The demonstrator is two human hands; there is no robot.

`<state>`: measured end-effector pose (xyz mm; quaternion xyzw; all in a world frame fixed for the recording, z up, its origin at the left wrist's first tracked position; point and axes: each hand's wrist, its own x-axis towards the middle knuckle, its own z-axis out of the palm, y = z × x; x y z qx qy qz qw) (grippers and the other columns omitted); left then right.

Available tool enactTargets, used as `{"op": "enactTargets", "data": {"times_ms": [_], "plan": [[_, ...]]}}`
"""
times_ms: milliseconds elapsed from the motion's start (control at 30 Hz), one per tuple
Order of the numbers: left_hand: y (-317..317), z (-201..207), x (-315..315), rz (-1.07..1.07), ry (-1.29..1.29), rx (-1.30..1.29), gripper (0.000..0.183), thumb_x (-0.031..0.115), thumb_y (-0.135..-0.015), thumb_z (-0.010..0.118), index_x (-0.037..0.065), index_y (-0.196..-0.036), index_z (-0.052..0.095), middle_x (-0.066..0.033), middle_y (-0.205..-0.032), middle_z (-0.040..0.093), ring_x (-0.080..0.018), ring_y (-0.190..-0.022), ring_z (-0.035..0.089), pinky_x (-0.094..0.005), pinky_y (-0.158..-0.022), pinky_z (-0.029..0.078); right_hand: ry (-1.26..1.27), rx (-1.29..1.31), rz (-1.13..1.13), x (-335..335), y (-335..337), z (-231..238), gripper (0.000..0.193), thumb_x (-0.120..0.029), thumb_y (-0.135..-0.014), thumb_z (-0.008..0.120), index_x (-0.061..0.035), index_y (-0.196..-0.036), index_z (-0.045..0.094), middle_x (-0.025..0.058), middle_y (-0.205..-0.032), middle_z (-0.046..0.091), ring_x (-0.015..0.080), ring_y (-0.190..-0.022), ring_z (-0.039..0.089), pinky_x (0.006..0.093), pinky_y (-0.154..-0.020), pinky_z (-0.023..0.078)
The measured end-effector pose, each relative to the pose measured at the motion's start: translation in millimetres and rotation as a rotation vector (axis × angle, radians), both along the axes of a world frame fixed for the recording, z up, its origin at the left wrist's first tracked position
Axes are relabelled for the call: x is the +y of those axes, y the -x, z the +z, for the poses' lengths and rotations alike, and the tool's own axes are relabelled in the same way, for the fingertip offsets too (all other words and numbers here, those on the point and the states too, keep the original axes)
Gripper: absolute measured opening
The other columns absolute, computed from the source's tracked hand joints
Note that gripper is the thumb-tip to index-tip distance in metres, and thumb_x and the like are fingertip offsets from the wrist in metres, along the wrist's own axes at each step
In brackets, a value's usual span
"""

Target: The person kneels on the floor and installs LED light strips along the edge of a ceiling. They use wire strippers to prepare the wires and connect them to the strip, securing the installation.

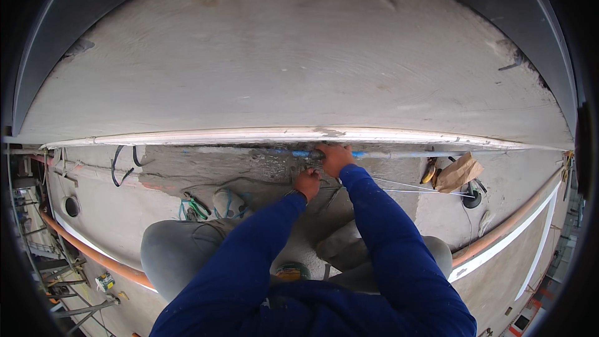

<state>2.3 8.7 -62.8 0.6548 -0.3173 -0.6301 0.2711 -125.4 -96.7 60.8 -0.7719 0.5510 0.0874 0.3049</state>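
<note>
Resting against the long, thin grey pipe with blue sections [399,155], the bare right hand [337,160] is bending its fingers; the bare left hand [307,184] is folding just nearer. Whether either is grasping anything, I cannot tell! That pipe's running below the long white strip [262,135].

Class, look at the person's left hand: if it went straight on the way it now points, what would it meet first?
Most likely the right hand, which sits ahead of the left hand, at the blue part of the pipe. Depth between them is unclear.
</note>
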Motion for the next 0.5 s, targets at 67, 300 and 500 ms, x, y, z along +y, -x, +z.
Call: {"op": "enactTargets", "data": {"times_ms": [67,300,500], "plan": [[1.6,21.7,-0.3,-0.089,0.055,-0.131,0.026,0.024,-0.105,0.057,0.003,-0.097,0.070,-0.0114,-0.086,0.072,-0.0248,-0.078,0.068,-0.0410,-0.073,0.051,0.062,0.001,-0.024,7.5,6.3,-9.2,0.048,-0.023,-0.086,0.070,-0.0222,-0.134,0.068,0.0100,-0.126,0.073,0.0325,-0.126,0.062,0.0545,-0.108,0.037],[-34.7,126.3,-31.3,-0.388,0.226,-0.243,0.026,0.022,-0.105,0.058,0.000,-0.099,0.070,-0.0050,-0.087,0.070,-0.0155,-0.077,0.062,-0.0336,-0.074,0.049,0.110,0.006,-0.034,3.8,12.2,-16.4,0.045,-0.024,-0.085,0.070,-0.0164,-0.130,0.070,0.0113,-0.125,0.072,0.0313,-0.125,0.062,0.0527,-0.109,0.036],[-36.6,155.2,-46.4,-0.029,0.270,0.118,0.021,0.017,-0.107,0.056,0.001,-0.099,0.067,-0.0039,-0.096,0.071,-0.0124,-0.090,0.062,-0.0303,-0.083,0.049,0.134,-0.017,-0.019,6.1,7.7,1.5,0.042,-0.023,-0.086,0.067,-0.0163,-0.128,0.071,0.0112,-0.123,0.073,0.0304,-0.125,0.062,0.0521,-0.109,0.037]]}}
